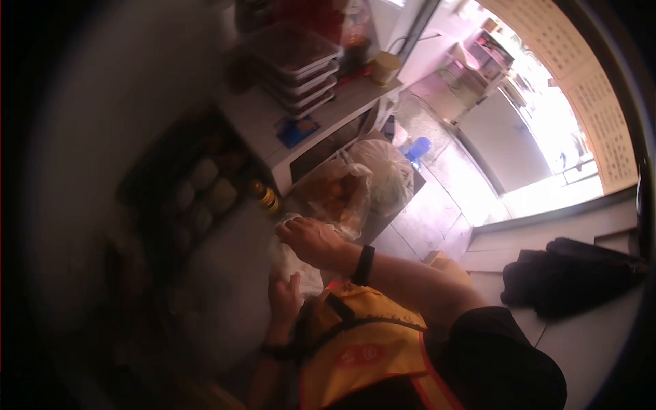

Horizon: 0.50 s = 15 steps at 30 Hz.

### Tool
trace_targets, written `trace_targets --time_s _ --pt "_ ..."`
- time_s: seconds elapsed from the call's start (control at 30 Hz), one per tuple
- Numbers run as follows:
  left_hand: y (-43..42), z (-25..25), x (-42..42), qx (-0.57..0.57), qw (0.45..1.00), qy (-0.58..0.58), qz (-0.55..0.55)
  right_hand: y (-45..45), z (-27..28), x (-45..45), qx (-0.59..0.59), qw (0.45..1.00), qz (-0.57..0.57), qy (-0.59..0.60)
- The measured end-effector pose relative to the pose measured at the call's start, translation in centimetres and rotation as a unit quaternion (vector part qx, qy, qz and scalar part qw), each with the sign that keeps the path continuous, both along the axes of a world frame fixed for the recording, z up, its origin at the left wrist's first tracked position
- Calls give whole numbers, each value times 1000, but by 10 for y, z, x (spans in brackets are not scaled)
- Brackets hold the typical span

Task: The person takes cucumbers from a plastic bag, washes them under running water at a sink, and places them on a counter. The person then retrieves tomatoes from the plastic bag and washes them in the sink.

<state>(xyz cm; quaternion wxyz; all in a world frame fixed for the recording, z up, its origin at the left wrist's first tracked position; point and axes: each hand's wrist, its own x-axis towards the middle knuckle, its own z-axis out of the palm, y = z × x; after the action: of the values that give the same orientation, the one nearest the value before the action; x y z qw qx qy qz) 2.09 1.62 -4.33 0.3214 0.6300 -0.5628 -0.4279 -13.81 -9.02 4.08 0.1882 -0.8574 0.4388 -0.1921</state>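
Observation:
Bunched whitish plastic, which looks like a bag (305, 275), hangs between my two hands. My right hand (313, 240), with a black band on its wrist, has its fingers curled onto the top of the plastic. Lower down, my left hand (283, 297) is closed around the plastic's near side, its thumb pointing up. Just beyond my right hand sits a clear bag (338, 195) with orange-brown items inside. A small bottle (263, 195) with a yellow and dark label stands at the upper left of my right hand.
Stacked lidded trays (301, 75) and a yellowish cup (385, 68) stand on a counter (263, 130). A full white bag (385, 171) is beside the clear bag. A dark crate (154, 178) holds round pale items. Black cloth (567, 277) lies at the right.

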Motion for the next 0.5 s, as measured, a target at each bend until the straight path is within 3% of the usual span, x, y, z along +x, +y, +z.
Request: trace_targets --time_s 0.03,0.1,0.2,0.27,0.33,0.4,0.47,0.5 --pt "-11 2 -10 -6 1000 3 -18 -2 4 -4 12 999 -31 -23" --pt "-28 2 -28 31 986 153 55 1 13 -18 2 997 -67 -35" --pt "-46 -75 -31 65 968 235 64 17 25 -33 -40 988 -113 -98" --pt "-59 -45 -45 62 975 211 28 46 20 -51 -78 975 -151 -140" --pt "-57 -26 -59 72 977 198 -36 111 11 -78 187 968 -152 -73" --pt "-62 -26 -45 88 985 134 -63 185 -6 -102 333 915 -205 -95" --pt "-46 -20 -37 -10 987 141 -73 267 -38 -127 471 843 -199 -166" --pt "-37 -22 -28 -2 992 113 -57 310 -55 -126 475 830 -226 -185"
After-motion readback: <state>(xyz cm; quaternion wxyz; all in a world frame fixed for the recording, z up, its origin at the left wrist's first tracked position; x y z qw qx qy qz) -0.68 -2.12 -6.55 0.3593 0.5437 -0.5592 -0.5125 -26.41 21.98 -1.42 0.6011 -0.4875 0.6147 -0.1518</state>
